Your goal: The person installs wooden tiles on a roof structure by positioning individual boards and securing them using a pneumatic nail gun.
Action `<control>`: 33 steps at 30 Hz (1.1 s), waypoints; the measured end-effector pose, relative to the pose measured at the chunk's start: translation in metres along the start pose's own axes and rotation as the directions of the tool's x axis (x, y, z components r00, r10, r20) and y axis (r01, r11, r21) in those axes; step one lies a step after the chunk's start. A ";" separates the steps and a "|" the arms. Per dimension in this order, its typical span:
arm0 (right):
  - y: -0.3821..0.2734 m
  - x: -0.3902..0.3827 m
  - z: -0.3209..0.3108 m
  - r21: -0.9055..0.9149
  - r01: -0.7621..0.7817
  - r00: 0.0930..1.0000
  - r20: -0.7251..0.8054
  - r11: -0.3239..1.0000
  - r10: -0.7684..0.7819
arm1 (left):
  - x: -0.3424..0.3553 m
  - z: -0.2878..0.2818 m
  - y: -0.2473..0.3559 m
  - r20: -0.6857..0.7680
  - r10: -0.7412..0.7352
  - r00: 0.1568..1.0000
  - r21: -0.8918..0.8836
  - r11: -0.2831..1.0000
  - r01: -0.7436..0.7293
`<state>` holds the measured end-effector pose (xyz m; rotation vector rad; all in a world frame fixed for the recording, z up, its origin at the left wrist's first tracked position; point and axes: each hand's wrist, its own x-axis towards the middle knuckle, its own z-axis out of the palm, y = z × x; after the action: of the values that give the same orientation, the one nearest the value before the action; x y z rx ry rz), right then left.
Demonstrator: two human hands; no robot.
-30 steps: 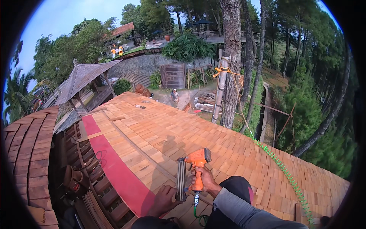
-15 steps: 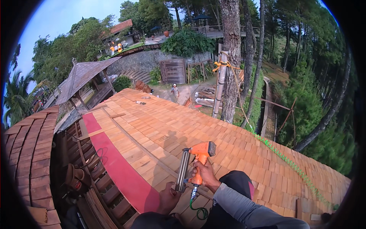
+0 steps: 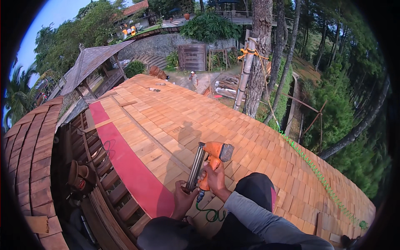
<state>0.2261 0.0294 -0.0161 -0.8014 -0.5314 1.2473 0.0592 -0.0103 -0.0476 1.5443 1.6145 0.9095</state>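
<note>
Orange nail gun [image 3: 214, 149], slim metal magazine [image 3: 196, 166], above roof [image 3: 166, 110] near red left-edge strip [image 3: 132, 174]. Right hand [image 3: 216, 180] wraps handle [image 3: 203, 183]; left hand [image 3: 182, 200] grips magazine's lower end. Rectangular wooden shingles [image 3: 258, 146] stretch wide to right edge, coiled green hose [image 3: 307, 160] there.

A person's right hand [image 3: 214, 179] is curled in a grip, the gray-sleeved forearm [image 3: 262, 214] slanting from 5 o'clock toward 10; the left hand [image 3: 183, 201], at 8 o'clock from it, has bent fingers, wrist below at 6.
</note>
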 end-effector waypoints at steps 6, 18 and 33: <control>0.020 -0.008 0.008 -0.286 0.078 0.984 0.174 0.955 -0.028 | -0.005 0.007 -0.022 -0.115 0.009 0.993 -0.029 1.000 -0.012; 0.015 0.001 0.015 0.019 -0.080 0.996 -0.027 0.997 0.080 | -0.004 -0.008 -0.020 -0.015 -0.012 1.000 -0.045 0.999 0.012; -0.043 0.022 -0.088 -0.815 0.084 0.995 0.098 0.573 -0.007 | -0.056 -0.160 -0.162 -0.159 -0.106 0.981 0.520 0.836 0.175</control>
<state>0.3239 0.0251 -0.0396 -1.5122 -1.2528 0.9432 -0.1584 -0.0741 -0.1075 1.7197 2.1727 0.4978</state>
